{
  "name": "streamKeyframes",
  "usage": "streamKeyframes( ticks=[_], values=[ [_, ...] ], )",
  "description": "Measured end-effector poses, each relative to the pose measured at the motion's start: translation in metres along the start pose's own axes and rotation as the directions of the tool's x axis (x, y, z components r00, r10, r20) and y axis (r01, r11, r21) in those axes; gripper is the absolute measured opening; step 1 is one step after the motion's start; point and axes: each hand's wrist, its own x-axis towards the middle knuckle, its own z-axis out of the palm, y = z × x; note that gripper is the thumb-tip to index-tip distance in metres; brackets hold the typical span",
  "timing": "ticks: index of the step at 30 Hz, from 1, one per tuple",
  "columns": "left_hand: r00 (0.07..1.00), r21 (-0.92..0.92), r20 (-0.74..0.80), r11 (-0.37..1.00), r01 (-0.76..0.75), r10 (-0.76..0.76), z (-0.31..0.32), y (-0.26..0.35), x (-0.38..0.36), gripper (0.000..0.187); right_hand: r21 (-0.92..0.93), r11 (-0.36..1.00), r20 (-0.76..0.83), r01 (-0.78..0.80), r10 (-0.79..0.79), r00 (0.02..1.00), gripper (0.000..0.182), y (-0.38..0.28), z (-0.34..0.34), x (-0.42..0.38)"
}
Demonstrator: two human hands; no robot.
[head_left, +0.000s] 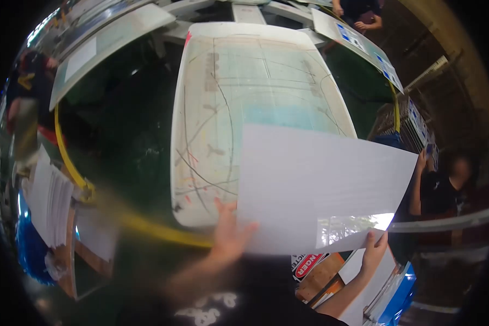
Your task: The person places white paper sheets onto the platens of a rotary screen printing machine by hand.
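Observation:
A large glossy white sheet is held up in front of me, tilted, with a bright window-like reflection near its lower edge. My right hand grips that lower edge near the right corner, thumb on the near face and the other fingers behind. At the sheet's lower left corner is my left hand, fingers spread and the thumb overlapping the sheet's edge. Beyond the sheet lies a pale platen with rounded corners, scribbled with dark lines and a few red marks. The sheet covers its near right part.
A yellow rail curves past the platen's near end. Stacked white sheets stand at left; more sheets and a red DANGER sign are below right. Side platens carry sheets. Other people stand at left, right and far right.

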Motion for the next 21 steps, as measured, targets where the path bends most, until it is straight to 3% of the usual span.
streamKeyframes(
  ticks=[3,4,6,7,8,10,12,15,18,21],
  values=[
    [1.000,0.059,-0.011,0.998,0.008,-0.007,-0.008,0.039,0.034,0.059,-0.275,0.959,0.014,0.072,-0.071,0.997,0.054,-0.049,0.044,0.016],
    [0.999,0.034,-0.034,0.999,-0.018,0.019,-0.007,0.042,0.045,0.059,-0.042,0.992,0.050,0.123,-0.120,0.991,0.058,-0.038,0.061,0.030],
    [0.993,-0.012,-0.086,0.997,-0.078,0.077,-0.007,0.049,0.072,0.059,0.129,0.960,0.042,0.250,-0.257,0.965,0.066,-0.022,0.099,0.058],
    [0.988,0.185,-0.066,0.974,-0.128,0.143,-0.016,0.052,0.087,0.058,0.072,0.951,0.054,0.302,-0.306,0.951,0.069,-0.023,0.115,0.071],
    [0.981,0.376,-0.035,0.912,-0.166,0.193,-0.030,0.055,0.103,0.057,0.016,0.936,0.072,0.352,-0.353,0.933,0.072,-0.027,0.132,0.083],
    [0.918,0.748,0.209,0.549,-0.372,0.338,-0.065,0.064,0.142,0.061,-0.083,0.914,0.121,0.396,-0.385,0.915,0.078,-0.046,0.161,0.094],
    [0.894,0.837,0.353,0.334,-0.434,0.277,-0.094,0.067,0.177,0.068,-0.163,0.907,0.155,0.389,-0.366,0.918,0.082,-0.076,0.182,0.102],
    [0.902,0.897,0.378,0.160,-0.412,0.208,-0.127,0.059,0.209,0.076,-0.235,0.909,0.193,0.344,-0.304,0.933,0.084,-0.099,0.213,0.099],
    [0.908,0.913,0.382,0.080,-0.400,0.172,-0.144,0.049,0.222,0.083,-0.262,0.900,0.200,0.347,-0.301,0.932,0.083,-0.114,0.231,0.093],
    [0.922,0.924,0.351,0.102,-0.370,0.166,-0.151,0.037,0.227,0.085,-0.299,0.886,0.176,0.354,-0.314,0.933,0.082,-0.110,0.242,0.096]
  ],
)
